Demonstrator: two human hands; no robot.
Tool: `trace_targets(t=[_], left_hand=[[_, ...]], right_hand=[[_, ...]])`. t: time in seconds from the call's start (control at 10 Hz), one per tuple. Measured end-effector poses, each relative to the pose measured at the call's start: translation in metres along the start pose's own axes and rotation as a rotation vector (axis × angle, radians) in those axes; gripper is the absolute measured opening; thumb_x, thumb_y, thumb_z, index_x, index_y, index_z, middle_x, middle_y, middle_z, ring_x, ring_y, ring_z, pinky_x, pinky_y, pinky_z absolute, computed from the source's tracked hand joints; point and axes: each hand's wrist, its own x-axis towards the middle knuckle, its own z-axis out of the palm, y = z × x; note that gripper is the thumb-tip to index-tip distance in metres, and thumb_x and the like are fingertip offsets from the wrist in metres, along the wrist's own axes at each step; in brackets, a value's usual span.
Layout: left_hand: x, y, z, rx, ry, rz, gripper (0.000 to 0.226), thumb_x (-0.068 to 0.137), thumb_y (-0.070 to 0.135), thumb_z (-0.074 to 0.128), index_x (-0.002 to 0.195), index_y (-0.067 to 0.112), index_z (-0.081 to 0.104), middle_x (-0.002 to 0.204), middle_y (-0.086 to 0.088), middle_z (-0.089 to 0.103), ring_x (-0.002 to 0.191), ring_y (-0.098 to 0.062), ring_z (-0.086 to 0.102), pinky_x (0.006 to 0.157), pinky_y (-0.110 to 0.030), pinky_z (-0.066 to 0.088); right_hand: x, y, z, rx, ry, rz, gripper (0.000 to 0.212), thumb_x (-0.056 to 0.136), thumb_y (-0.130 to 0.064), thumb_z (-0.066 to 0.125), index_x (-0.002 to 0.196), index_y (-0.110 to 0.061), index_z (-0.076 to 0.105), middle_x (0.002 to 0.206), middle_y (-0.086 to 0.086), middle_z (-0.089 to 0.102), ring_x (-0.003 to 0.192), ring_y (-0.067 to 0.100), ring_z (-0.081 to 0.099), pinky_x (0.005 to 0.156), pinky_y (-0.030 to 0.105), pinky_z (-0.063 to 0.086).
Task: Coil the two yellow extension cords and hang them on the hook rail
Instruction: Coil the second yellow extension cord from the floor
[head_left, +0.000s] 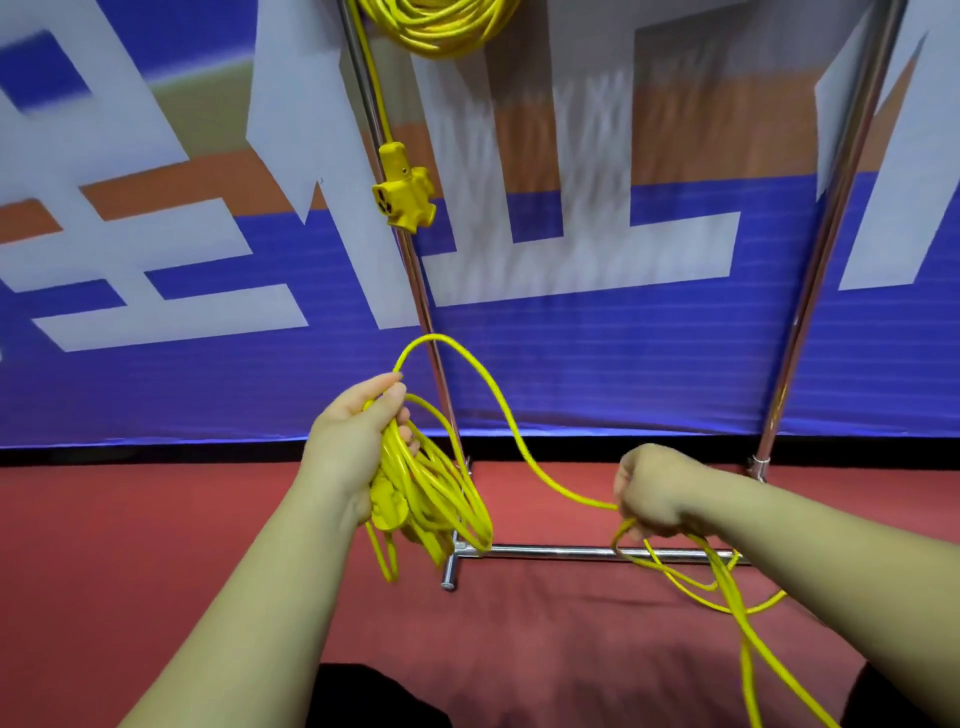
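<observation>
Coiling of the second cord (441, 499) is in hand. The left grip (353, 441) is closed round its gathered loops. The right grip (654, 493) is closed on the free run, and the slack trails on the floor (519, 649) below it. The first coil (441, 26) hangs high above the left grip. The next move is probably to carry another loop across to the left grip.

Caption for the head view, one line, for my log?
Left hand grips a part-wound yellow coil, right hand holds its loose cord; a second coil hangs high on the metal rack.
</observation>
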Motion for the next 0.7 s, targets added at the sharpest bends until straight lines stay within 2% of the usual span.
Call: trace_targets(t=[0.1,0.2,0.3,0.4,0.5,0.6,0.7], left_hand=[[-0.008,0.006,0.001,-0.045,-0.059,0.075,0.020,0.097,0.009,0.062,0.115,0.013,0.069,0.069,-0.006,0.059,0.052,-0.016,0.053,0.049,-0.028,0.050],[-0.008,0.007,0.003,-0.057,-0.085,0.114,0.020,0.096,0.006,0.062,0.113,0.012,0.069,0.069,-0.007,0.060,0.052,-0.018,0.054,0.051,-0.029,0.051],[-0.009,0.005,0.008,-0.038,-0.101,0.147,0.020,0.094,0.004,0.062,0.112,0.010,0.069,0.070,-0.007,0.061,0.052,-0.018,0.055,0.051,-0.030,0.052],[-0.010,-0.001,0.013,0.066,-0.116,0.163,0.018,0.093,0.004,0.065,0.109,0.011,0.071,0.071,-0.010,0.061,0.052,-0.019,0.056,0.054,-0.033,0.053],[-0.014,-0.007,0.019,0.270,-0.188,0.170,0.014,0.094,0.006,0.066,0.099,0.015,0.075,0.064,-0.011,0.061,0.050,-0.021,0.057,0.056,-0.033,0.053],[-0.020,-0.013,0.028,0.493,-0.330,0.187,0.013,0.094,0.006,0.066,0.098,0.014,0.076,0.057,-0.011,0.060,0.049,-0.021,0.056,0.053,-0.030,0.051],[-0.024,-0.016,0.035,0.557,-0.419,0.168,0.010,0.093,0.014,0.070,0.095,0.018,0.078,0.059,-0.016,0.060,0.051,-0.025,0.057,0.054,-0.033,0.052]], right_hand=[[-0.013,-0.006,0.003,0.019,-0.109,-0.136,0.020,0.085,-0.001,0.053,0.076,-0.017,0.062,0.064,0.000,0.071,0.055,0.012,0.068,0.049,0.015,0.045],[-0.032,-0.013,-0.004,-0.147,-0.112,-0.344,0.019,0.081,-0.005,0.050,0.078,-0.018,0.064,0.067,-0.002,0.069,0.057,0.010,0.061,0.052,0.019,0.042],[-0.051,-0.019,-0.010,-0.280,-0.065,-0.539,0.011,0.078,-0.012,0.057,0.082,-0.015,0.066,0.075,-0.002,0.066,0.064,0.010,0.051,0.055,0.021,0.038],[-0.065,-0.023,-0.013,-0.289,-0.115,-0.647,0.014,0.074,-0.021,0.069,0.086,-0.021,0.062,0.076,-0.003,0.067,0.063,0.009,0.052,0.058,0.026,0.043],[-0.075,-0.026,-0.024,-0.136,-0.117,-0.767,0.021,0.072,-0.018,0.075,0.083,-0.028,0.060,0.070,-0.012,0.061,0.062,0.005,0.053,0.057,0.020,0.041],[-0.081,-0.027,-0.041,0.188,-0.108,-0.804,0.024,0.073,-0.001,0.072,0.080,-0.022,0.063,0.067,-0.009,0.062,0.057,0.002,0.050,0.058,0.015,0.040],[-0.081,-0.021,-0.058,0.455,-0.053,-0.780,0.018,0.079,0.003,0.075,0.085,-0.012,0.068,0.070,-0.003,0.069,0.059,0.004,0.053,0.059,0.019,0.043]])
